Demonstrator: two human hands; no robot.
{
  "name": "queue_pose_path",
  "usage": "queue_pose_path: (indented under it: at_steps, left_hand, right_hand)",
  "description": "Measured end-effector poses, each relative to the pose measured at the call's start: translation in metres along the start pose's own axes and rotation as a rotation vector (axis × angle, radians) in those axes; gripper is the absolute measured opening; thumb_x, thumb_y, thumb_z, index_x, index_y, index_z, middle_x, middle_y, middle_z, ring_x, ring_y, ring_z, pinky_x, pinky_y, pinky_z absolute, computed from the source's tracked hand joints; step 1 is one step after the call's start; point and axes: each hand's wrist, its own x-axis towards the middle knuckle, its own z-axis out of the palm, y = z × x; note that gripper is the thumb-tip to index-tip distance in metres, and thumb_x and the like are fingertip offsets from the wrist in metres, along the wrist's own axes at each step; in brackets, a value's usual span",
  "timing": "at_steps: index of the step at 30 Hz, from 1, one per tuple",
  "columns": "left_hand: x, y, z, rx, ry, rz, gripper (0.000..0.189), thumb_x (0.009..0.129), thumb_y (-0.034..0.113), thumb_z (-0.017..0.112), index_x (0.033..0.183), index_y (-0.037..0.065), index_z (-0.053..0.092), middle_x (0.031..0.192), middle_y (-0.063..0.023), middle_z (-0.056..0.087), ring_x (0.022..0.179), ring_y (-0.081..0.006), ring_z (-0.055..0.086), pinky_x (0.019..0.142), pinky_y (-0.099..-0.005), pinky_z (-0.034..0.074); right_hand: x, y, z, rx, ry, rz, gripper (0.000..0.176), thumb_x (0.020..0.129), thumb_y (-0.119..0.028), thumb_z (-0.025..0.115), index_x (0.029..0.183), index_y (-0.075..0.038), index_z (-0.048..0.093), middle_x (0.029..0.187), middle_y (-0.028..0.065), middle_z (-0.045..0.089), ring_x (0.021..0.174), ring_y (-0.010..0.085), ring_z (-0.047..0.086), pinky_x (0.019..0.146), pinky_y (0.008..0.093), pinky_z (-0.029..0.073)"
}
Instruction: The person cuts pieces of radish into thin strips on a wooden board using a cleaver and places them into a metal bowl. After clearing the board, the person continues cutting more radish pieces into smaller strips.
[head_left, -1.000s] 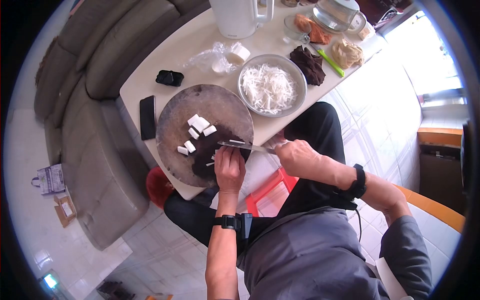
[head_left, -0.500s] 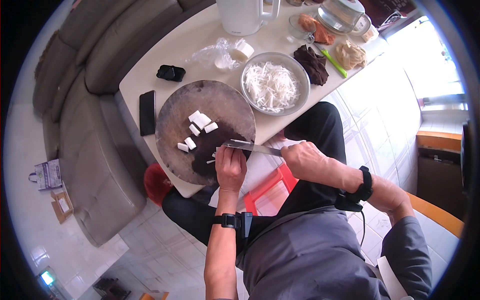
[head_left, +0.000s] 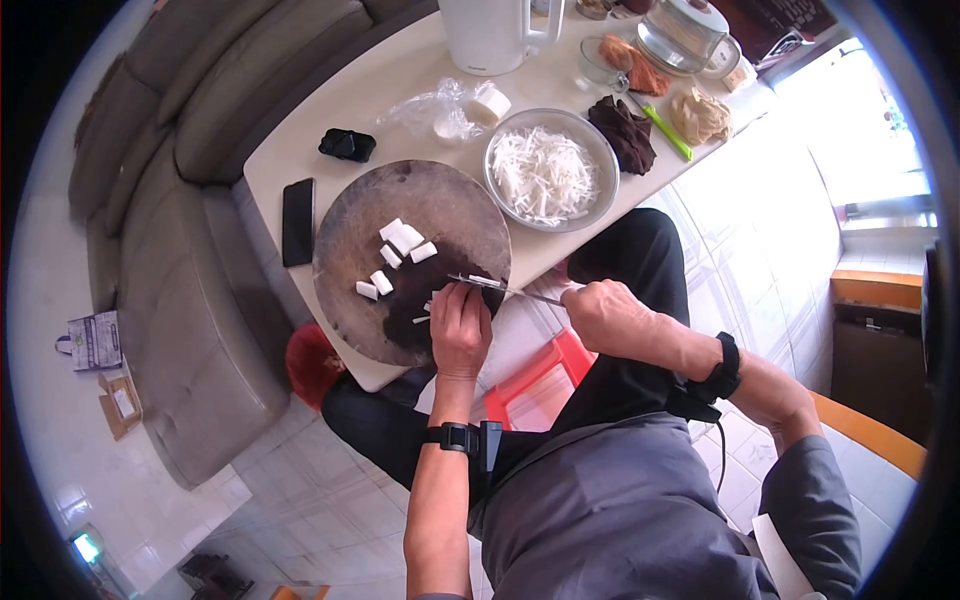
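My right hand (head_left: 612,316) is wrapped round the handle of a knife (head_left: 515,290), whose blade lies over the lower right of a round wooden board (head_left: 350,215). Right beside the blade, my left hand (head_left: 462,320) rests on the board with its fingers pressed together; what they hold is mostly hidden under them. Small white slivers lie at the blade and by the left fingertips. Several white chunks (head_left: 404,238) sit on the middle of the board. Behind it on the right is a metal bowl (head_left: 609,205) of white shreds (head_left: 545,172).
On the table (head_left: 290,130) are a phone (head_left: 298,222), a black item (head_left: 347,145), a plastic bag (head_left: 445,110), a white jug (head_left: 482,35), a dark cloth (head_left: 625,133), a green-handled tool (head_left: 668,132) and a glass kettle (head_left: 680,35). A red stool (head_left: 540,385) stands below.
The knife blade has tilted, showing less of its flat side. Both hands stay almost where they were, and the whole view has shifted slightly.
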Motion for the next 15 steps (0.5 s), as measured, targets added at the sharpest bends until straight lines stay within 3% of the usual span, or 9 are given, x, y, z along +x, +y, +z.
queue_pose_path:
  at_steps: [15]
  left_hand:
    - [0.000,0.000,-0.001,-0.016,-0.022,-0.014,0.012,0.072,0.001,0.060,0.084,-0.002,0.062,0.089,-0.0144,0.057,0.087,-0.0339,0.055,0.077,-0.0430,0.045]
  right_hand:
    - [0.014,-0.008,0.009,-0.054,0.014,-0.071,0.007,0.067,-0.001,0.055,0.072,0.002,0.052,0.062,0.0206,0.057,0.058,0.0380,0.060,0.053,0.0446,0.048]
